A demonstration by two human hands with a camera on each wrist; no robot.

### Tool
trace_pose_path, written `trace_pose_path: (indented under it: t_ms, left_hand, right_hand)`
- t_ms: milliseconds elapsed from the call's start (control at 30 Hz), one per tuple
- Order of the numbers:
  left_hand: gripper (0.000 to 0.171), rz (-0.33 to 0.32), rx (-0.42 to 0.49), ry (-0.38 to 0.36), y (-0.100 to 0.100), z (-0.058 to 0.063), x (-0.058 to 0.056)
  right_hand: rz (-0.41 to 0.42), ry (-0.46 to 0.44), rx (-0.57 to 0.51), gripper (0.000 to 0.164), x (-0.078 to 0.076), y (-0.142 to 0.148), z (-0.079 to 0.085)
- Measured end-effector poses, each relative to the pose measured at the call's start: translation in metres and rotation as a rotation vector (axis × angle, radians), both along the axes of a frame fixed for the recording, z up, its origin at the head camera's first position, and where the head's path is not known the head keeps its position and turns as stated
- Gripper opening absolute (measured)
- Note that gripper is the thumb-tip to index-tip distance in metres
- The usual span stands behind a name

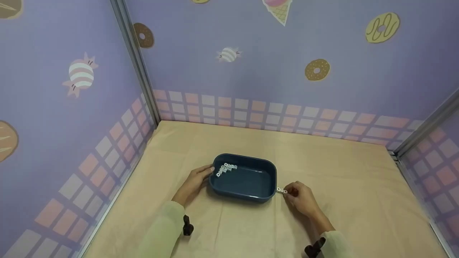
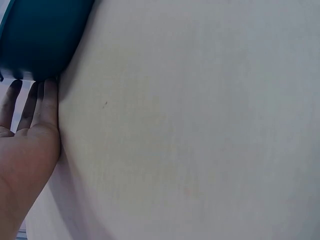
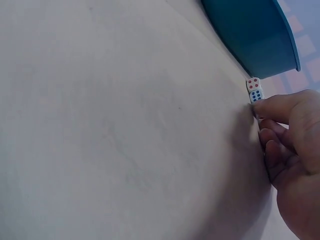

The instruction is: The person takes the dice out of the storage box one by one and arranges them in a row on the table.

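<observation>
A dark blue rectangular dish (image 1: 244,195) with rounded corners rests on the cloth. Several small white dice (image 1: 226,167) lie clustered inside, toward its far left end. Against the dish's left end lie the straight fingers of my left hand (image 1: 193,184), also seen in the left wrist view touching the wall (image 2: 45,35). Outside the right end, a short row of white dice (image 3: 254,89) with red and blue pips reaches from beside the dish to my right hand (image 1: 301,199). Its thumb and fingers pinch the near-hand end of that row, partly covering the last die.
A beige cloth (image 1: 340,172) covers the table around the dish. Purple walls (image 1: 251,79) with printed sweets and pink-white checks close off the back and sides. Metal posts (image 1: 138,61) stand at the corners.
</observation>
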State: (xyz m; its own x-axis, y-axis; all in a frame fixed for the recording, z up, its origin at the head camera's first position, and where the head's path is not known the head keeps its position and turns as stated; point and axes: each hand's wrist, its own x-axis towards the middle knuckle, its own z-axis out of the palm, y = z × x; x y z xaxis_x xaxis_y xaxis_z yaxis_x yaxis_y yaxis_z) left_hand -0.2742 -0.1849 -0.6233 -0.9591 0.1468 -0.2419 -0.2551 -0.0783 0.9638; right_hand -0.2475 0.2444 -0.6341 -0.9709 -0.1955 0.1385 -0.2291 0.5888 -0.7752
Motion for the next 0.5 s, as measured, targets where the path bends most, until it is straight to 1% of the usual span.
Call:
trace_pose_path:
  t_ms: [267, 500]
  left_hand:
    - [0.061, 0.009, 0.013, -0.007, -0.0005, 0.0001, -0.0005]
    - [0.061, 0.011, 0.029, 0.004, 0.0011, 0.0002, -0.0001]
  right_hand:
    - [0.006, -0.003, 0.017, 0.016, -0.0043, -0.0008, 0.0003]
    - [0.010, -0.013, 0.040, 0.018, -0.0073, -0.0003, -0.0032]
